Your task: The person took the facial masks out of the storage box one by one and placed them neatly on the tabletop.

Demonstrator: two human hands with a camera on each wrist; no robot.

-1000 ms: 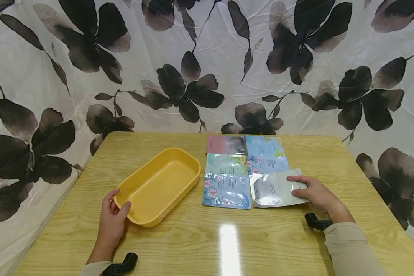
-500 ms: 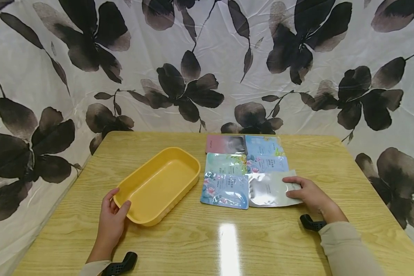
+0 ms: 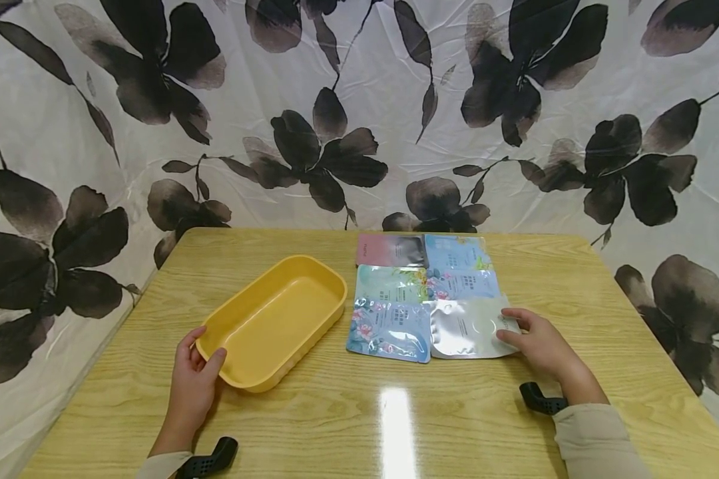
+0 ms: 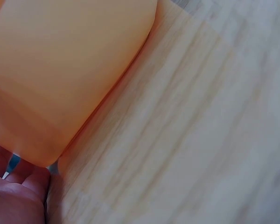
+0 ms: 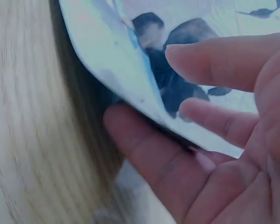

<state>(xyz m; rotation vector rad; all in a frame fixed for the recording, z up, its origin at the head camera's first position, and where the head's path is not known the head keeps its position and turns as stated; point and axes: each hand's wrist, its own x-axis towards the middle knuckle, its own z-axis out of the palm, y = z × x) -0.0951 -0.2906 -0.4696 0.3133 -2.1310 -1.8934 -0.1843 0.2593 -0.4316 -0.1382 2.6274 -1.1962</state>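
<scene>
My left hand [image 3: 193, 382] grips the near left corner of a yellow plastic tray [image 3: 329, 313], thumb over its rim and fingers against the outside wall. The tray sits at a slant on the table. At the right edge of a silver and pale green sheet mask packet [image 3: 464, 329] is my right hand [image 3: 542, 342], fingers loosely spread and fingertips right at that edge. In the right wrist view, thumb and fingers stand apart around the shiny packet [image 5: 112, 56]. Beside it lies a blue floral packet [image 3: 389, 330]; a green packet [image 3: 389, 284] lies behind that one.
Farther back are a pink and black packet [image 3: 391, 251], a light blue packet [image 3: 455, 251] and another blue floral packet [image 3: 464, 284]. All lie in two columns right of the tray. A floral cloth [image 3: 359, 86] hangs behind the wooden table [image 3: 311, 426].
The silver packet has slid left against the blue floral packet, nudging that one slightly left. My right hand then draws back a little to the right. My left hand and the tray stay put.
</scene>
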